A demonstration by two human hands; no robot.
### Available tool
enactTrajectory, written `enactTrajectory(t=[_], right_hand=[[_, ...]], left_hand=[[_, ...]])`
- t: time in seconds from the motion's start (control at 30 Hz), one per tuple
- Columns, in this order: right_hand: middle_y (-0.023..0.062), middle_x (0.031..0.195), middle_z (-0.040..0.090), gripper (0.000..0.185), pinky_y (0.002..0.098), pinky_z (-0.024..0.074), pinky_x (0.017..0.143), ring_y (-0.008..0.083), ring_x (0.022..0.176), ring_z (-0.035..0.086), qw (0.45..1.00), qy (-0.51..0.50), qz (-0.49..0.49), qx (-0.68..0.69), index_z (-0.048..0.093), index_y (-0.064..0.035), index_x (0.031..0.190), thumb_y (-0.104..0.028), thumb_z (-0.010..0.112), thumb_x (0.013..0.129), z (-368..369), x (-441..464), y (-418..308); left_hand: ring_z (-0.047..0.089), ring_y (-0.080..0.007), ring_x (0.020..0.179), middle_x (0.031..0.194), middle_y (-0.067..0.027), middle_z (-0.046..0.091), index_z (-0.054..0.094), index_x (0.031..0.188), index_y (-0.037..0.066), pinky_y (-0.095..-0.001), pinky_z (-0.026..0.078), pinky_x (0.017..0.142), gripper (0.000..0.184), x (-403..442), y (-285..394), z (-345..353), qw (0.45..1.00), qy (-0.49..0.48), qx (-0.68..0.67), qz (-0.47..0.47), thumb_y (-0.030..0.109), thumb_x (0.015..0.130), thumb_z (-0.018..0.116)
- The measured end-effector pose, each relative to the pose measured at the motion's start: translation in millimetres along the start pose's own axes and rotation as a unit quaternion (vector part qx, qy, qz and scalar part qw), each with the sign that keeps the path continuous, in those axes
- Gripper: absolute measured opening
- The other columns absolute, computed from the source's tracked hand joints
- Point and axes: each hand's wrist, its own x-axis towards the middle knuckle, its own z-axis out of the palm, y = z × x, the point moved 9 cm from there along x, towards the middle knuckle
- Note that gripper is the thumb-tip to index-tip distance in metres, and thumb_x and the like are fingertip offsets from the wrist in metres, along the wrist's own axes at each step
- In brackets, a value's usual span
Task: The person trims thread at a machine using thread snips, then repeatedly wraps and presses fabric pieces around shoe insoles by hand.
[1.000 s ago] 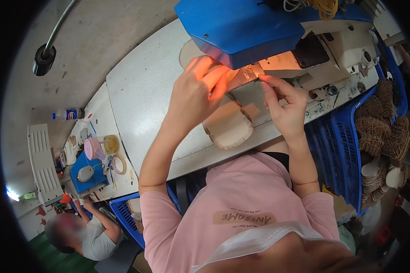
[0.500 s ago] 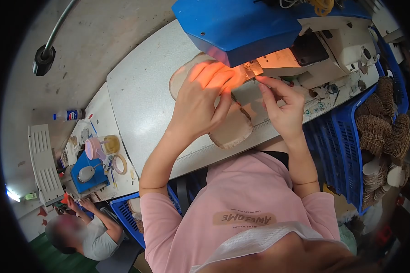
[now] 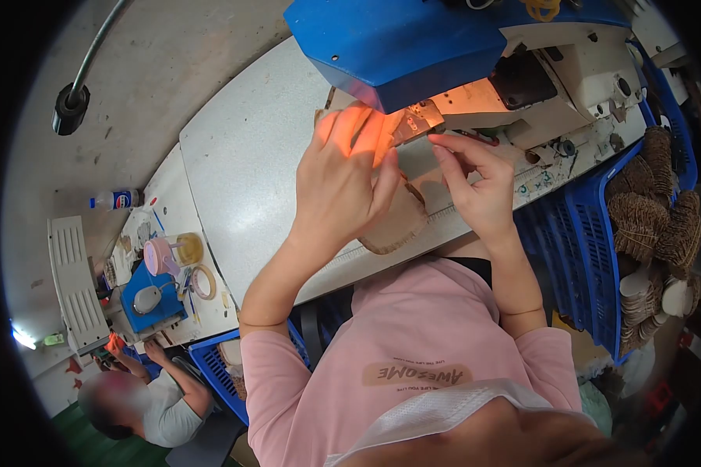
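Observation:
A flat beige piece with a rounded end and brown edging point(image 3: 396, 226) lies on the white machine table. My left hand point(image 3: 343, 175) is over its middle, fingers bent down onto it and thumb along its near side; the fingertips are partly hidden beneath the blue machine head point(image 3: 397, 54). Orange light falls on these fingers and on the small metal plate point(image 3: 419, 122) beside them. My right hand point(image 3: 479, 183) is closed in a pinch just right of the plate, thumb and forefinger together. What lies between those fingertips is too small to make out.
Blue baskets point(image 3: 592, 257) holding stacks of brown, fibrous-looking pieces point(image 3: 639, 226) stand at the right. To the left are a bottle point(image 3: 117, 200), a pink cup point(image 3: 160, 255) and a tape roll point(image 3: 203, 282). Another person point(image 3: 171, 405) works at the lower left.
The beige piece has shifted under my left hand, and less of its far end shows. My left fingers have turned slightly. My right hand has moved a little left, still pinched.

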Motion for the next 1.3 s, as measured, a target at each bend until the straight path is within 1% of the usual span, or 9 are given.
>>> enactTrajectory(t=[0.2, 0.33, 0.43, 0.63, 0.83, 0.87, 1.03, 1.23, 1.3], right_hand=[[0.0028, 0.058, 0.059, 0.014, 0.0227, 0.0376, 0.047, 0.0047, 0.050, 0.050, 0.997, -0.048, 0.048, 0.024, 0.068, 0.0002, 0.089, -0.014, 0.068, 0.088, 10.5, 1.0, 3.5], [0.0048, 0.056, 0.059, 0.014, 0.0243, 0.0384, 0.046, 0.0080, 0.048, 0.052, 0.997, -0.050, 0.058, 0.003, 0.065, 0.0001, 0.084, -0.014, 0.068, 0.087, 14.3, 6.2, 6.3], [0.0063, 0.056, 0.059, 0.013, 0.0255, 0.0403, 0.047, 0.0105, 0.047, 0.054, 0.998, -0.042, 0.053, -0.018, 0.063, 0.0001, 0.082, -0.012, 0.066, 0.087, 13.5, 12.2, 3.7], [0.0070, 0.057, 0.060, 0.012, 0.0261, 0.0434, 0.050, 0.0116, 0.049, 0.057, 0.996, -0.053, 0.052, -0.041, 0.063, -0.0004, 0.082, -0.011, 0.067, 0.086, 21.2, 14.5, -2.8], [0.0035, 0.066, 0.063, 0.016, 0.0231, 0.0453, 0.052, 0.0064, 0.057, 0.059, 0.976, -0.163, 0.119, 0.087, 0.063, 0.0020, 0.086, -0.013, 0.068, 0.087, 45.4, -15.2, 12.3], [0.0032, 0.069, 0.064, 0.016, 0.0227, 0.0457, 0.053, 0.0060, 0.060, 0.059, 0.968, -0.168, 0.148, 0.114, 0.063, 0.0021, 0.087, -0.013, 0.067, 0.088, 47.9, -17.9, 16.0], [0.0024, 0.078, 0.065, 0.012, 0.0212, 0.0476, 0.057, 0.0054, 0.066, 0.059, 0.928, -0.196, 0.238, 0.209, 0.060, 0.0023, 0.090, -0.010, 0.063, 0.091, 57.5, -33.7, 23.0], [0.0025, 0.080, 0.063, 0.008, 0.0214, 0.0475, 0.063, 0.0055, 0.076, 0.061, 0.952, -0.193, 0.139, 0.195, 0.059, 0.0014, 0.086, -0.004, 0.063, 0.089, 50.4, -39.4, 17.2], [0.0059, 0.084, 0.065, 0.005, 0.0237, 0.0484, 0.066, 0.0097, 0.080, 0.063, 0.967, -0.176, 0.080, 0.169, 0.059, 0.0011, 0.084, -0.001, 0.064, 0.086, 44.8, -36.9, 3.0]], left_hand=[[0.053, -0.0351, 0.106, 0.117, -0.0195, 0.057, 0.061, 0.112, -0.007, -0.0422, 0.044, 0.088, 0.045, -11.2, 9.1, 2.2, 1.000, 0.005, 0.002, 0.002, 0.023, 0.079, 0.064], [0.051, -0.0362, 0.110, 0.120, -0.0214, 0.056, 0.060, 0.114, -0.007, -0.0432, 0.042, 0.090, 0.048, -13.6, 12.5, 8.4, 1.000, -0.013, 0.018, -0.008, 0.026, 0.080, 0.063], [0.050, -0.0373, 0.112, 0.120, -0.0220, 0.056, 0.059, 0.114, -0.008, -0.0453, 0.040, 0.093, 0.047, -11.0, 10.9, 9.3, 1.000, -0.004, 0.022, -0.002, 0.024, 0.080, 0.063], [0.050, -0.0386, 0.115, 0.123, -0.0198, 0.056, 0.057, 0.121, -0.002, -0.0463, 0.041, 0.096, 0.041, -11.2, -12.5, 11.0, 0.995, 0.011, -0.096, -0.035, 0.006, 0.081, 0.061], [0.054, -0.0384, 0.110, 0.114, -0.0181, 0.061, 0.067, 0.104, 0.001, -0.0441, 0.045, 0.094, 0.035, -47.9, -16.6, -12.7, 0.985, 0.073, -0.150, -0.037, -0.001, 0.070, 0.060], [0.057, -0.0380, 0.106, 0.110, -0.0170, 0.064, 0.070, 0.096, 0.001, -0.0435, 0.047, 0.092, 0.035, -55.4, -14.4, -16.5, 0.982, 0.095, -0.160, -0.035, -0.003, 0.063, 0.058], [0.058, -0.0369, 0.107, 0.112, -0.0182, 0.064, 0.071, 0.095, 0.002, -0.0437, 0.048, 0.091, 0.042, -82.7, -1.8, -15.0, 0.973, 0.130, -0.188, 0.017, -0.002, 0.056, 0.056], [0.057, -0.0371, 0.108, 0.112, -0.0177, 0.064, 0.071, 0.093, 0.005, -0.0431, 0.048, 0.092, 0.036, -94.8, 5.2, -17.6, 0.968, 0.141, -0.208, 0.004, -0.003, 0.060, 0.058], [0.053, -0.0380, 0.116, 0.122, -0.0208, 0.058, 0.067, 0.105, 0.003, -0.0440, 0.045, 0.096, 0.041, -97.8, 6.0, -17.9, 0.970, 0.136, -0.200, 0.009, 0.002, 0.065, 0.062]])
